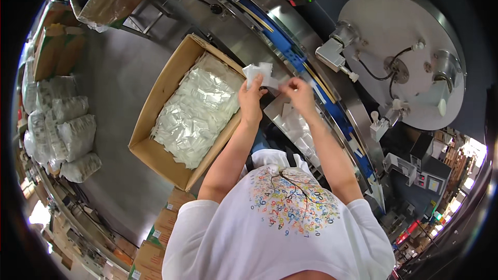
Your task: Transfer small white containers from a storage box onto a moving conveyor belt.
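Note:
My left hand [251, 105] is closed round a small bunch of flat white packets [258, 71], held upright between thumb and fingers beside the box's right edge. Just to the right, my right hand [301, 96] is pinched at the blurred end of a whitish packet [274, 83] that reaches across from the bunch. An open cardboard box [148, 119] on the left is filled with loose, shiny, translucent packets [194, 111]. Below my right hand, more packets [300, 130] lie in a metal tray, partly covered by my right forearm.
A blue conveyor track [282, 41] with metal rails runs diagonally past my right hand. Beyond it stands a machine with a large round grey disc [399, 59]. Bagged bundles [75, 129] are stacked at far left; closed cartons [163, 223] stand at lower left.

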Demonstrator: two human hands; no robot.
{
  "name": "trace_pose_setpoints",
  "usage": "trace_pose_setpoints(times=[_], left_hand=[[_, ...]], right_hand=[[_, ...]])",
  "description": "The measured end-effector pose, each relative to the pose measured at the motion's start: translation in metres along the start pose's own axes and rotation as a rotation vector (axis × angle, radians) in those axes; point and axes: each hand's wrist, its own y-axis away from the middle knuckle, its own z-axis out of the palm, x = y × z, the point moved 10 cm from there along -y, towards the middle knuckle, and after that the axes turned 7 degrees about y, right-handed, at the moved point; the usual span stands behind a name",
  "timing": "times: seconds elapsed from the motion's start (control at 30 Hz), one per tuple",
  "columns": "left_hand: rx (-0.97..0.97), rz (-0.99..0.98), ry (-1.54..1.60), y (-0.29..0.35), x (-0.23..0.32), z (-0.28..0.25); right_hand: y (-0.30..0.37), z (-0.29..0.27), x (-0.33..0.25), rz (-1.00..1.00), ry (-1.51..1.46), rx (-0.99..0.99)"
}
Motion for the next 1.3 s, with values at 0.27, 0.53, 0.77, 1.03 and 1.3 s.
trace_pose_setpoints(times=[0.27,0.53,0.77,1.03,1.3], left_hand=[[0.012,-0.216,0.117,0.000,-0.012,0.003],[-0.030,-0.250,0.184,0.002,-0.012,0.000],[-0.106,-0.166,0.084,-0.004,-0.008,0.000],[-0.099,0.314,-0.572,-0.007,0.067,-0.038],[0.749,-0.038,-1.726,-0.093,0.040,-0.269]], right_hand=[[-0.060,-0.071,-0.035,-0.248,0.749,0.634],[-0.026,0.001,-0.051,-0.274,-0.001,0.306],[-0.117,-0.041,-0.044,-0.338,0.546,0.325],[-0.055,0.016,-0.059,-0.039,0.120,0.192],[-0.142,-0.038,-0.083,-0.410,0.811,0.277]])
